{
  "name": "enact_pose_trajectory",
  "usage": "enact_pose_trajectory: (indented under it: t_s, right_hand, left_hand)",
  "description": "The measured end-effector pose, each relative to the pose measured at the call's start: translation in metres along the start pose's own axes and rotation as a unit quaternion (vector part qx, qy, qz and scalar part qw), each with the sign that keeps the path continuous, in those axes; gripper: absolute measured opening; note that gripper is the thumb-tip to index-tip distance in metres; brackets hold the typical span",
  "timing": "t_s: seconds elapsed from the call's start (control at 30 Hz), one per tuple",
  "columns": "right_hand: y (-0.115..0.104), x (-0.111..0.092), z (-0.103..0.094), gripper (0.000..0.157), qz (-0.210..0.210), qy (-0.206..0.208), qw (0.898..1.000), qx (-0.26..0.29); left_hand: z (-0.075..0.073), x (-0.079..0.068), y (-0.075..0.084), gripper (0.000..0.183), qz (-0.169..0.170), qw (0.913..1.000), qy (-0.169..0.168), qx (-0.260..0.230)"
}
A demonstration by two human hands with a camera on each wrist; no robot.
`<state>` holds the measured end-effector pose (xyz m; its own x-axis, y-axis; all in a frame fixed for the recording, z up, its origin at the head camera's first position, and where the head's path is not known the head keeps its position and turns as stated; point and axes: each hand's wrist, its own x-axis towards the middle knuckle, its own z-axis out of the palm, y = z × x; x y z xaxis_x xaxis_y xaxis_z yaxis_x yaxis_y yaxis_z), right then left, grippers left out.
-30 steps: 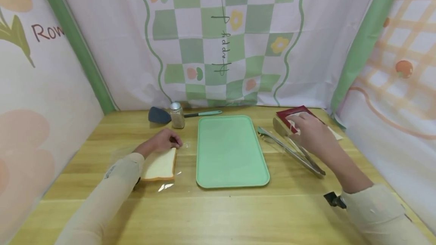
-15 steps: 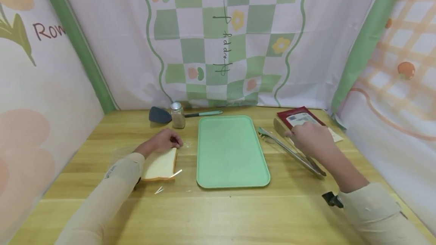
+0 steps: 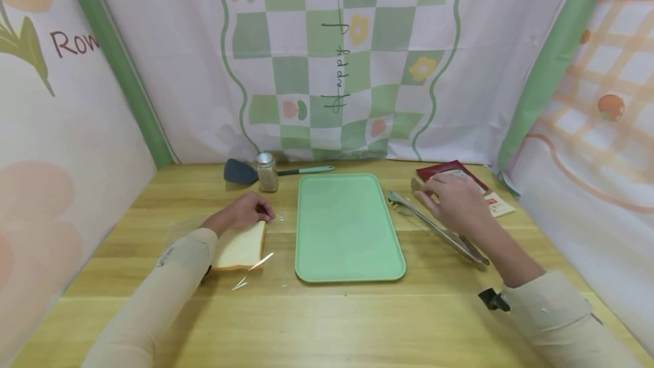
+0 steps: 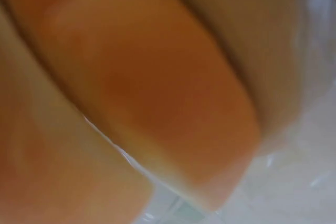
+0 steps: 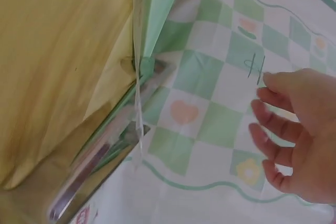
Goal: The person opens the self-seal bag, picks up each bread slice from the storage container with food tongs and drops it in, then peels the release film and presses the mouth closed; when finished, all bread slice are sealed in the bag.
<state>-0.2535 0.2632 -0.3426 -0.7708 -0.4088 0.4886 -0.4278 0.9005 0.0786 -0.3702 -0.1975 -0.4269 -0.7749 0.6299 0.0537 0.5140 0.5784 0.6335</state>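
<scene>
My left hand (image 3: 247, 210) lies at the far edge of a slice of white bread (image 3: 240, 247) in a clear plastic bag (image 3: 254, 268), its fingers curled down on the plastic by the bread's corner. The left wrist view is filled with blurred orange-brown shapes and shiny plastic (image 4: 315, 182). My right hand (image 3: 457, 200) hovers over metal tongs (image 3: 426, 221) and a dark red packet (image 3: 434, 171), which it partly covers. In the right wrist view its fingers (image 5: 273, 150) are loosely bent with nothing between them, while the tongs lie to the left.
A light green tray (image 3: 349, 229) lies mid-table between the hands. Behind it are a glass shaker jar (image 3: 267, 175) with a metal lid and a dark-headed spatula (image 3: 240, 172). Beside the red packet sits a cream packet (image 3: 499, 204). Printed curtains (image 3: 337, 72) stand along the table's back.
My right hand has shifted slightly left and its fingers have lifted and spread, uncovering more of the cream packet. Glints on the plastic by the bread have changed; my left hand stays put.
</scene>
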Motion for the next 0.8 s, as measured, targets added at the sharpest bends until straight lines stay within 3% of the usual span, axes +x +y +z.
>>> enact_pose_trajectory:
  t_s: [0.07,0.13,0.2,0.3,0.47,0.6,0.73,0.8]
  right_hand:
    - [-0.006,0.003,0.003,0.016,-0.001,0.000,0.999,0.041]
    - [-0.015,0.007,0.006,0.024,0.008,-0.029,0.994,0.106]
    - [-0.026,0.012,0.009,0.037,0.024,-0.073,0.983,0.169]
    - [-0.044,0.018,0.017,0.050,0.039,-0.121,0.956,0.263]
    - [-0.076,0.027,0.032,0.069,0.027,-0.174,0.897,0.406]
    - [-0.106,0.030,0.041,0.069,0.010,-0.232,0.844,0.484]
    - [-0.141,0.033,0.048,0.066,0.034,-0.286,0.794,0.535]
    - [-0.158,0.032,0.054,0.068,0.054,-0.312,0.764,0.562]
  left_hand:
    - [-0.002,0.000,0.001,0.004,0.005,1.0000,-0.003,-0.004]
    - [-0.004,0.001,0.001,0.004,0.007,0.9999,-0.006,-0.011]
    - [-0.006,0.001,0.002,0.005,0.004,0.9999,-0.009,-0.013]
    - [-0.009,0.003,0.003,0.006,-0.005,0.9999,-0.010,-0.008]
    - [-0.009,0.006,0.006,0.006,-0.014,0.9999,0.002,-0.005]
    - [-0.009,0.009,0.009,0.006,-0.014,0.9999,0.007,-0.004]
    - [-0.009,0.009,0.011,0.005,-0.008,0.9998,0.016,-0.003]
    - [-0.009,0.007,0.010,0.004,-0.005,0.9997,0.022,-0.004]
